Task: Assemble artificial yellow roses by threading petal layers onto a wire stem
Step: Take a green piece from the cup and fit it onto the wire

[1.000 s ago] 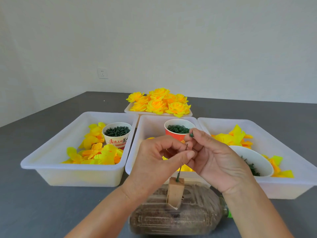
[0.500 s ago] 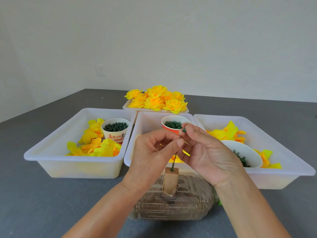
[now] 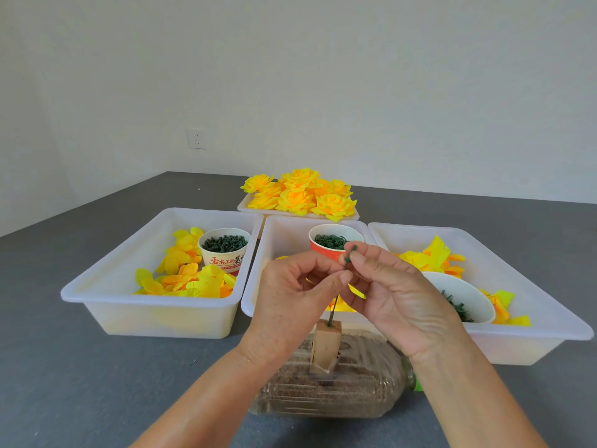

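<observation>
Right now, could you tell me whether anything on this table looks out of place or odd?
Only the plastic bottle: it lies on its side, filled with something brown, with a wooden block stuck in it that holds the wire stem. It looks like a makeshift stand. No spill shows.

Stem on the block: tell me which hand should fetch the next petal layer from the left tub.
Left, probably. The left hand sits nearer the left tub and its petals. The right hand pinches a small green piece over the stem, so it is occupied.
</observation>
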A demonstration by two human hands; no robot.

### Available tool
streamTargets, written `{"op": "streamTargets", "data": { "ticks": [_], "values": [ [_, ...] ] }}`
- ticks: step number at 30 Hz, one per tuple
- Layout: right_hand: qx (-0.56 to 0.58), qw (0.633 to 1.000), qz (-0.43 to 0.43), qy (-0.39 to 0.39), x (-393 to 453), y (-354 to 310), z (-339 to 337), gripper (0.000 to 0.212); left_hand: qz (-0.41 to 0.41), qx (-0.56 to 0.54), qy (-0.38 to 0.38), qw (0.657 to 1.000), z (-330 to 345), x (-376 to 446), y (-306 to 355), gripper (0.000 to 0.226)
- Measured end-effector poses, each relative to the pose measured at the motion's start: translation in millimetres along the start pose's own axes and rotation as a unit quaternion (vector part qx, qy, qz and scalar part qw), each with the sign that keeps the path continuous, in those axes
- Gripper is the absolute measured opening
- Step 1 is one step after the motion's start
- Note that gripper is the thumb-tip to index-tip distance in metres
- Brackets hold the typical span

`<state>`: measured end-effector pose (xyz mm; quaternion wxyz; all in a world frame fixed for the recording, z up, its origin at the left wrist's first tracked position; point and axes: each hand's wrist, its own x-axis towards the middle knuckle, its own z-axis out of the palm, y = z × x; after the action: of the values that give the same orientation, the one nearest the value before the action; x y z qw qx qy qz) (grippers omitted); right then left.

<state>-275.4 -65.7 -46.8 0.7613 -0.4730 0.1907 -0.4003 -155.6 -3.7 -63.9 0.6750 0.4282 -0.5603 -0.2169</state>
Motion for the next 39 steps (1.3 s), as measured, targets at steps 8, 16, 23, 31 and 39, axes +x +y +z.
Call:
{"op": "streamTargets", "data": {
  "ticks": [8,16,23,31,39],
  "values": [
    [-0.023,1.000,-0.020,0.001,-3,0,-1,0.014,-0.014,-0.007,0.008,1.000,0,-1,0,0.017],
    [-0.133,0.985,-0.108,-0.001,-5,-4,-2,0.024,-0.012,0.003,0.005,1.000,-1,0,-1,0.022],
    [-0.255,0.953,-0.164,0.002,-8,-5,-3,0.019,-0.028,0.026,-0.007,0.999,-2,-3,-5,0.013],
    [-0.307,0.938,-0.163,0.004,-11,0,-5,0.022,-0.076,0.082,-0.019,0.994,-7,-9,-6,0.013],
    [-0.346,0.930,-0.127,0.002,-14,13,-14,0.013,-0.103,0.082,0.002,0.991,-15,-15,-6,0.028]
  ]
}}
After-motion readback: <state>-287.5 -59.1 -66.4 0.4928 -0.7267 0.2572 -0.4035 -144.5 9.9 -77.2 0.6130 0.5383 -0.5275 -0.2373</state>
